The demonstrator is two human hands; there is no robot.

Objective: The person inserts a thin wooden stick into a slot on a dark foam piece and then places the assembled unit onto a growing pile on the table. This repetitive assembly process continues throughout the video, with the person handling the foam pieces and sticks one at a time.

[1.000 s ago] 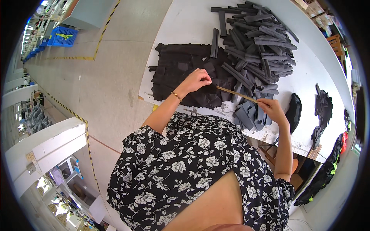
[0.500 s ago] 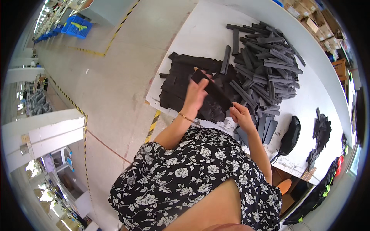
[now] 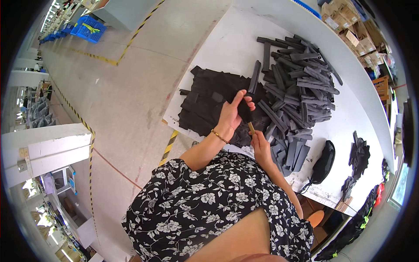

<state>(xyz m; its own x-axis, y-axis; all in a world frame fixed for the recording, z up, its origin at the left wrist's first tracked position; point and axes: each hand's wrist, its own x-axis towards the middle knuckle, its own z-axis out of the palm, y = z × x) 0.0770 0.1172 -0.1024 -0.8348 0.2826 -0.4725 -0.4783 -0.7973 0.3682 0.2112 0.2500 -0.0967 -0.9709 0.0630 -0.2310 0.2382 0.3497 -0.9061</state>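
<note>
My left hand (image 3: 230, 117) is closed round a dark fabric piece (image 3: 245, 110), its thumb along the near side. A thin tan stick (image 3: 252, 128) meets the lower end of that piece; how far it reaches inside is hidden. My right hand (image 3: 261, 147) pinches the stick's lower end between thumb and fingers. Both hands are above a spread of flat black fabric pieces (image 3: 198, 105) on the white table (image 3: 224, 43). To the right lies a large heap of dark grey, tube-like fabric strips (image 3: 301, 85). Several short flat strips (image 3: 299, 155) rest by my right hand.
A black pouch-like item (image 3: 324, 161) and a bunch of black scraps (image 3: 359, 155) lie on the table's right part. A raised white board (image 3: 349, 72) edges the table's far right side. An orange round seat (image 3: 315, 218) shows below the table edge. A blue crate (image 3: 88, 29) stands far left.
The dark piece, seen stretched slanting between both hands, is now bunched in my left hand. The tan stick now shows at its lower end. My hands have come closer together.
</note>
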